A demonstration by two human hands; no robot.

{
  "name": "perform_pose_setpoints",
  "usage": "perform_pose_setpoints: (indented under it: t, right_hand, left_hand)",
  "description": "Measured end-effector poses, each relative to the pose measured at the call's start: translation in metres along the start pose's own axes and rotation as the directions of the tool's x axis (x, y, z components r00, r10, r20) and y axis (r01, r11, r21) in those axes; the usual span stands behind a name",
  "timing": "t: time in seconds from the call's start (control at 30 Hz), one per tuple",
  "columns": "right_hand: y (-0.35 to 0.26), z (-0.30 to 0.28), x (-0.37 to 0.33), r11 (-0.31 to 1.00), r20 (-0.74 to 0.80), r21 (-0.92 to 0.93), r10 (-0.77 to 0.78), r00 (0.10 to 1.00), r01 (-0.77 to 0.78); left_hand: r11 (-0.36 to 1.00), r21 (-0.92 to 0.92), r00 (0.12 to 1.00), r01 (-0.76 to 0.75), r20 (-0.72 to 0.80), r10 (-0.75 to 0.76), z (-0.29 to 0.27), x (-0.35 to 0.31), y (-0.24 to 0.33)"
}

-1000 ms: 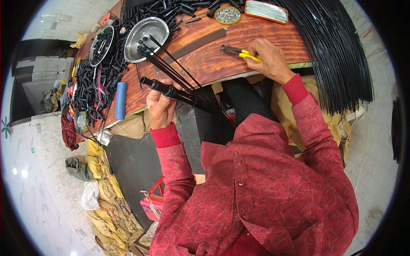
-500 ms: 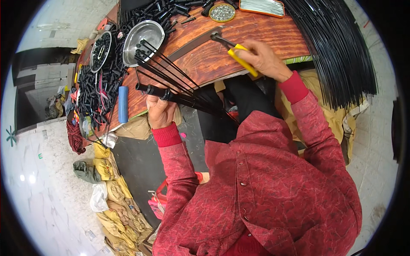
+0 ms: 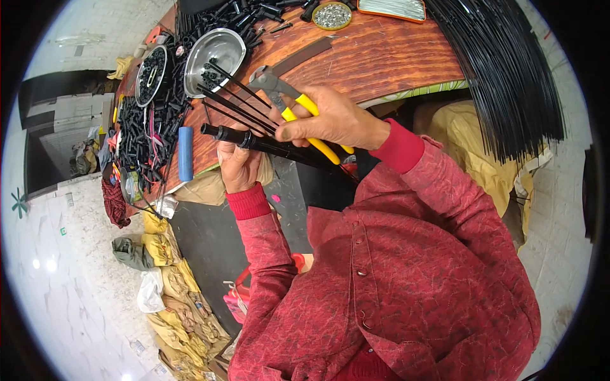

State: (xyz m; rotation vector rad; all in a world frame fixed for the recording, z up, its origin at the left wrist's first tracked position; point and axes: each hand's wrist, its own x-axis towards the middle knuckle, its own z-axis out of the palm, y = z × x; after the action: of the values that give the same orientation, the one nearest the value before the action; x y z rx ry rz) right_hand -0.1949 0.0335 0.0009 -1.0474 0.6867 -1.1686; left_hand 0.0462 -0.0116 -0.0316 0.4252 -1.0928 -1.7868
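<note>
My left hand [image 3: 238, 166] is closed around what looks like a black umbrella frame [image 3: 230, 135]: a tube with collars and several thin ribs slanting up and left. The rib tips end in small black pieces over a steel bowl [image 3: 236, 49]. My right hand [image 3: 343, 120] grips pincers [image 3: 279, 87] with a grey head and yellow handles, held beside the ribs. Its thumb lies near or against the ribs; contact cannot be told. The frame's lower end runs toward my lap, partly behind the right hand.
Black tube pieces [image 3: 143, 136] are heaped on the table's left, beside an oval dish [image 3: 164, 54] and a blue cylinder [image 3: 185, 154]. Farther back are a brown bar [image 3: 305, 56], a yellow dish [image 3: 332, 26] and an orange-rimmed tray [image 3: 406, 19]. Long black rods [image 3: 502, 76] overhang at right.
My right hand has brought the pincers left and toward me, from above the brown bar to the frame's ribs. My left hand has stayed almost in place.
</note>
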Motion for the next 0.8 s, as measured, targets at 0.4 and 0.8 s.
perform_pose_setpoints:
  t: [0.4,0.8]
  right_hand:
    - [0.006,0.021,0.003,0.883,-0.151,-0.444,-0.24,0.959,0.151]
    - [0.003,0.024,0.003,0.82,-0.211,-0.552,-0.313,0.926,0.151]
  left_hand:
    - [1.0,0.015,1.0,0.009,0.003,-0.009,-0.007,-0.004,0.003]
    - [0.998,0.067,0.999,-0.004,0.037,0.002,0.008,0.008,0.001]
